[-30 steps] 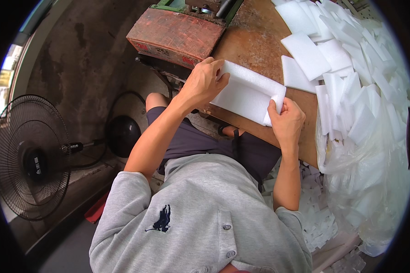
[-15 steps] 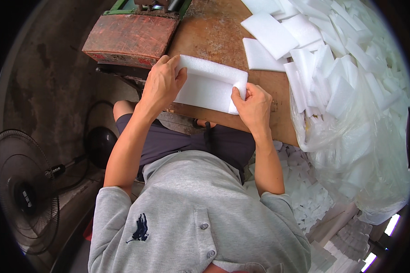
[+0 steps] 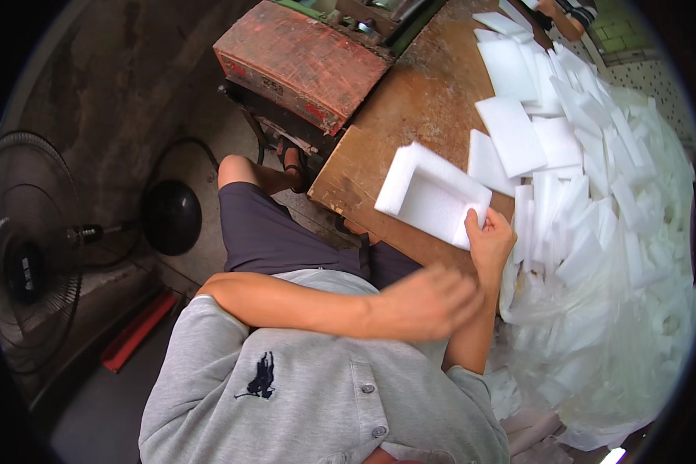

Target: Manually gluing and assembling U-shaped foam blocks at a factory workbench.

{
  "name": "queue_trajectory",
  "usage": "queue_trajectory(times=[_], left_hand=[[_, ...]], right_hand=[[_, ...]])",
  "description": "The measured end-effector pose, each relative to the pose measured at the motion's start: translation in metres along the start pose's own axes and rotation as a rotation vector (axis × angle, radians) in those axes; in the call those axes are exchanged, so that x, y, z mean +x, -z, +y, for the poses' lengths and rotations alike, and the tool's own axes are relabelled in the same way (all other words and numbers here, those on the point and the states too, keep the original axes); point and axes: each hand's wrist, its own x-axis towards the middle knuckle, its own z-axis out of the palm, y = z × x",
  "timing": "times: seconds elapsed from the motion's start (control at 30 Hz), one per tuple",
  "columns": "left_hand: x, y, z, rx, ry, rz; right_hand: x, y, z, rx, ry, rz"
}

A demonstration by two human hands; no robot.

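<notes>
A white foam tray [image 3: 398, 182] with raised walls is held over the near edge of the wooden table. My right hand [image 3: 493, 241] grips its right end, thumb on the near corner of the wall and fingers behind. My left hand [image 3: 433, 303] is off the tray, crossing in front of my body close to my right forearm. Motion smears its fingers, so their pose and anything in them cannot be made out. Several flat white foam sheets [image 3: 510, 135] lie on the table just beyond the tray.
A large heap of foam pieces [image 3: 634, 155] in a clear plastic bag [image 3: 595, 371] fills the right side. The worn wooden table [image 3: 410, 108] meets a red and green machine [image 3: 301, 62] at upper left. A fan [image 3: 35, 263] stands left. Another person's arm [image 3: 568, 23] shows at top right.
My left hand has let go of the tray's left end and swung down and right across my body. My right hand still holds the tray. The whole view has turned and shifted.
</notes>
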Motion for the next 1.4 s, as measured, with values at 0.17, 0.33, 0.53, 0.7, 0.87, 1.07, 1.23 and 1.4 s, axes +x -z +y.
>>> queue_trajectory(times=[0.17, 0.33, 0.53, 0.7, 0.87, 1.07, 1.23, 1.4], left_hand=[[0.008, -0.002, -0.025, -0.012, -0.049, 0.012], [0.019, 0.01, -0.117, 0.102, 0.262, -0.17], [0.019, 0.006, -0.131, 0.163, 0.276, -0.369], [0.023, 0.018, -0.157, 0.035, 0.229, -0.406], [0.059, 0.012, -0.2, -0.316, 0.492, -0.11], [0.141, -0.087, -0.276, -0.141, 0.399, -0.258], [0.175, -0.126, -0.3, -0.025, 0.622, -0.295], [0.156, -0.096, -0.292, -0.342, 0.736, -0.024]], right_hand=[[-0.001, -0.01, 0.017, -0.065, -0.017, -0.084], [0.007, -0.006, -0.003, -0.11, 0.019, -0.099], [0.005, -0.013, 0.01, -0.079, 0.019, 0.0], [0.005, 0.001, 0.007, -0.042, 0.062, -0.075], [-0.003, 0.112, -0.009, 0.108, 0.082, -0.09], [-0.054, 0.332, 0.036, 1.717, 0.708, 0.532], [0.02, 0.297, 0.017, 0.733, 0.092, 0.41], [0.141, 0.211, -0.013, 0.113, -0.03, -0.068]])
